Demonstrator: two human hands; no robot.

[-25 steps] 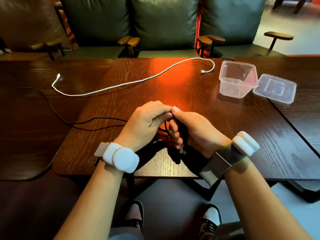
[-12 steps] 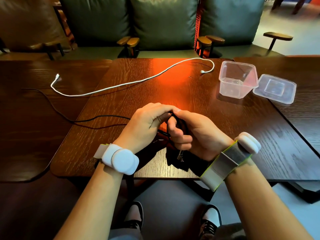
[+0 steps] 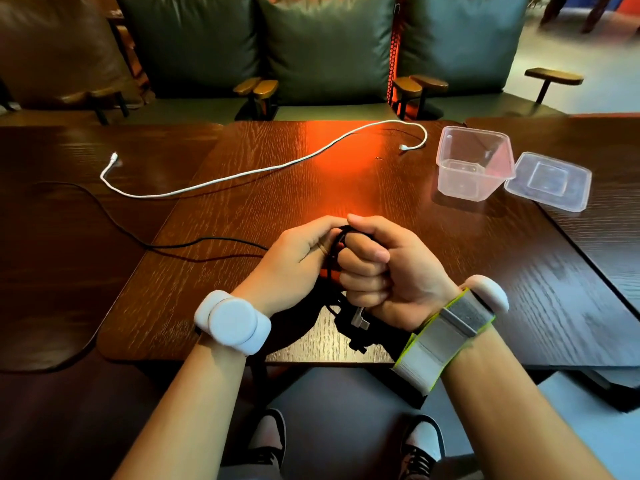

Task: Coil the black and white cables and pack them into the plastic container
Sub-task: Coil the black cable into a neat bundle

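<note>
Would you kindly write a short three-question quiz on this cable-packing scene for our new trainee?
1. True or false: the white cable is already coiled.
2. Where does the lid lie?
A. Pressed onto the container
B. On the table, just right of the container
C. On the sofa
3. Fill in: the cable held in loops over the table's near edge is the ____ one.

Key: 1 false, it lies stretched out across the table; 2 B; 3 black, the black cable trails off to the left.
</note>
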